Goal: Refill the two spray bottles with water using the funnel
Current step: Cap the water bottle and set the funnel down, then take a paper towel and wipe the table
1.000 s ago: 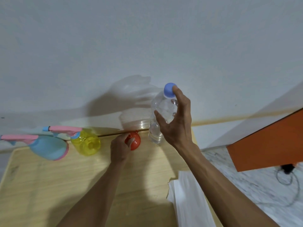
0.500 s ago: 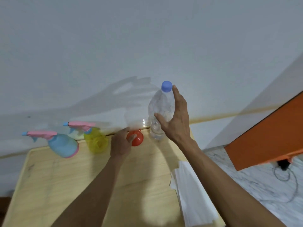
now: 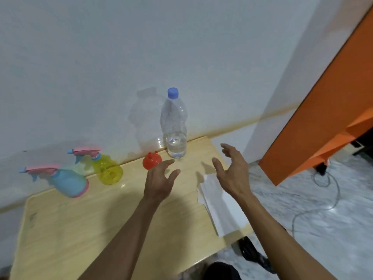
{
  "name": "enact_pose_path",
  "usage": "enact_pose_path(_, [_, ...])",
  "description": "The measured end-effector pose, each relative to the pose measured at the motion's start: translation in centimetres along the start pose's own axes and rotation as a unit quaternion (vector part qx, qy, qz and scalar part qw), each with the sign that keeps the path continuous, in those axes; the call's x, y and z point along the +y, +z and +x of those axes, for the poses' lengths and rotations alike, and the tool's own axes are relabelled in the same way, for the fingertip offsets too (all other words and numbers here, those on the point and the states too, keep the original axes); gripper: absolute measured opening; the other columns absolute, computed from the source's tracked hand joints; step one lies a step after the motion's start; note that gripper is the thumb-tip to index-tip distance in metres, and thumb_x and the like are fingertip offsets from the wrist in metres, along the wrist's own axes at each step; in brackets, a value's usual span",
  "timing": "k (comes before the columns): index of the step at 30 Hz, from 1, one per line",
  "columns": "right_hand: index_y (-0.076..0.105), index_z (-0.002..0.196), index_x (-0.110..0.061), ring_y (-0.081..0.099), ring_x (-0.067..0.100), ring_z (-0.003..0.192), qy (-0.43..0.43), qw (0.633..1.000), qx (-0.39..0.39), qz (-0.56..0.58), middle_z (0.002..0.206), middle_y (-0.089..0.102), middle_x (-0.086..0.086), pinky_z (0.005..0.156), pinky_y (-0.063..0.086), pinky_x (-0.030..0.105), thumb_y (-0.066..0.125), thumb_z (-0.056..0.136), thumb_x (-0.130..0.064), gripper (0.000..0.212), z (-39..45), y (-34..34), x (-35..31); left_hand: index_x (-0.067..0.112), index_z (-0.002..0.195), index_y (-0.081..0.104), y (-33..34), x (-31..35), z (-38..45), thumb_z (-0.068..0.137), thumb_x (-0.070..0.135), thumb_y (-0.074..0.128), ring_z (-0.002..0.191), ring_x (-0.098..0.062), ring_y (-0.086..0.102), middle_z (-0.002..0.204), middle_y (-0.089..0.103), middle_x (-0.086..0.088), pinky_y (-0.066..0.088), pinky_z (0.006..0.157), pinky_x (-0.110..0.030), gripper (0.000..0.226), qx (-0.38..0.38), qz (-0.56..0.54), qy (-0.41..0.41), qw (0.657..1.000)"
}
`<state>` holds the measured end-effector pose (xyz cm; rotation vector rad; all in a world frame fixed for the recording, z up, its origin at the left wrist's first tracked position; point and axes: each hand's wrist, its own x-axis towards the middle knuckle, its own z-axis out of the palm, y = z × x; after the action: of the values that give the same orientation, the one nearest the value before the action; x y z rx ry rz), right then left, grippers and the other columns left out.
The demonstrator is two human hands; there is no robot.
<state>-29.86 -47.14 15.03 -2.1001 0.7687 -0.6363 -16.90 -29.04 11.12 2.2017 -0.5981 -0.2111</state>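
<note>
Standing capped, water bottle [image 3: 174,126] partly filled; fingers [image 3: 170,174] of both hands spread, empty.

Two spray bottles, blue [image 3: 69,183] and yellow [image 3: 108,170]; one water bottle [image 3: 174,126]; one red funnel [image 3: 151,161]; two hands, left [image 3: 159,182] and right [image 3: 232,172].

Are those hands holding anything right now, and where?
Nothing. The left hand and right hand hover open, clear of the water bottle and red funnel.
</note>
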Motion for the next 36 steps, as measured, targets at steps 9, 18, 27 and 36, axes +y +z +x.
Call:
enact_pose_path(9, [0.066, 0.127, -0.015, 0.059, 0.019, 0.121, 0.154, 0.988, -0.009, -0.023, 0.127, 0.067, 0.001, 0.097, 0.037, 0.022, 0.066, 0.097, -0.025, 0.031, -6.5, -1.3, 8.4, 0.016, 0.126, 0.068, 7.3, 1.0, -1.0, 0.091, 0.036, 0.063, 0.125, -0.024, 0.058, 0.135, 0.064, -0.005, 0.034, 0.105, -0.025, 0.041, -0.157, 0.108, 0.095, 0.977])
enact_pose_path(18, [0.076, 0.110, -0.017, 0.062, 0.028, 0.111, 0.157, 0.978, -0.001, -0.140, 0.109, 0.075, 0.000, 0.090, 0.053, 0.043, 0.077, 0.088, -0.028, 0.024, -10.9, 2.4, 12.4, 0.015, 0.124, 0.069, 11.3, -1.1, -0.7, 0.090, 0.018, 0.070, 0.128, -0.026, 0.052, 0.136, 0.061, -0.007, 0.039, 0.107, -0.032, 0.034, -0.228, 0.141, 0.121, 0.956])
enact_pose_path(27, [0.075, 0.112, -0.018, 0.053, 0.028, 0.109, 0.170, 0.943, 0.137, -0.251, 0.115, 0.070, 0.003, 0.084, 0.050, 0.045, 0.074, 0.086, -0.034, 0.031, -10.4, 6.6, 14.3, 0.015, 0.132, 0.064, 14.7, -2.8, 3.6, 0.093, 0.027, 0.067, 0.130, -0.027, 0.050, 0.140, 0.057, -0.009, 0.046, 0.105, -0.043, 0.041, -0.226, 0.130, 0.153, 0.953])
enact_pose_path(36, [0.076, 0.098, -0.021, 0.051, 0.023, 0.097, 0.191, 0.930, 0.218, -0.227, 0.097, 0.072, -0.002, 0.077, 0.042, 0.039, 0.070, 0.085, -0.024, 0.015, -9.6, 7.7, 15.4, 0.011, 0.111, 0.074, 16.5, -3.3, 4.2, 0.085, 0.015, 0.076, 0.105, -0.029, 0.062, 0.112, 0.071, -0.008, 0.049, 0.088, -0.035, 0.027, -0.172, 0.106, 0.181, 0.963])
